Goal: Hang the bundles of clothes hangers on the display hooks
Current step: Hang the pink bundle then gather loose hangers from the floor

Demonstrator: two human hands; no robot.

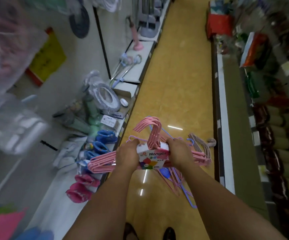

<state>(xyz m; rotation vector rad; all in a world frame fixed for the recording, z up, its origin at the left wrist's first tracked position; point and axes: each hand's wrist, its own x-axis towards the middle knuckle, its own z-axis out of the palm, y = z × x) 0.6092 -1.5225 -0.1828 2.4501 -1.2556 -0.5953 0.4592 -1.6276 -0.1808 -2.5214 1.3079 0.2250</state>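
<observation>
A bundle of pink hangers (104,161) with a white "Hanger" paper band (153,155) is held level above the aisle floor, hooks pointing away from me. My left hand (127,154) grips its left shoulder next to the band. My right hand (180,151) grips the right shoulder. Beneath the bundle, on the floor, lie loose pink and blue hangers (176,181) and a beige bundle of hangers (200,142). No display hook is clearly visible; the picture is blurred at the edges.
A yellow floor aisle (178,75) runs ahead between two shelf rows. The left low shelf (66,193) carries blue and pink small boots (81,187), a wrapped toilet seat (105,96) and brushes. Packed goods fill the right shelves (278,135). My feet show at the bottom.
</observation>
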